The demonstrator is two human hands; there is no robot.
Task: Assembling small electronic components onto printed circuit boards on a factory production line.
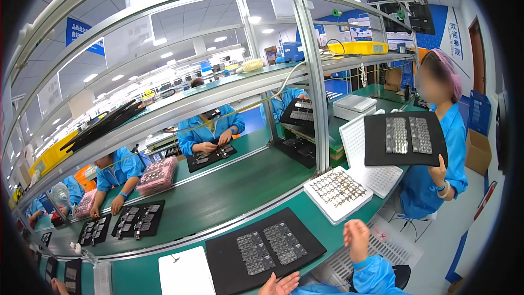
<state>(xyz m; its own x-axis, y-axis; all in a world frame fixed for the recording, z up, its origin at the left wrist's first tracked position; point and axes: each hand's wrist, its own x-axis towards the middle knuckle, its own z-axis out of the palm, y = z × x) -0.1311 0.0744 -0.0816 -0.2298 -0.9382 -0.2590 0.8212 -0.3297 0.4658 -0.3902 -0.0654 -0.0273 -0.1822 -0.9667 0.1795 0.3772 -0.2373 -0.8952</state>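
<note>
A black mat (221, 251) lies on the green bench in front of me, bearing two grey panels of small parts, a left panel (255, 253) and a right panel (285, 243). My left hand (279, 284) is at the mat's near edge, fingers stretched out and nothing in them. Raised to the right of the mat is my right hand (357, 239), its fingers curled together; anything inside them is hidden. Just beyond it stands a white tray (327, 216) with rows of small metal parts. Left of the mat, a white board (186, 273) carries one tiny piece.
At right, a co-worker (450, 125) holds up another black mat (376, 155) with two panels. White trays (382, 177) stand beside that person. A metal post (314, 76) rises from the bench. Co-workers sit across the green conveyor (218, 191). A perforated crate (396, 248) is below my right.
</note>
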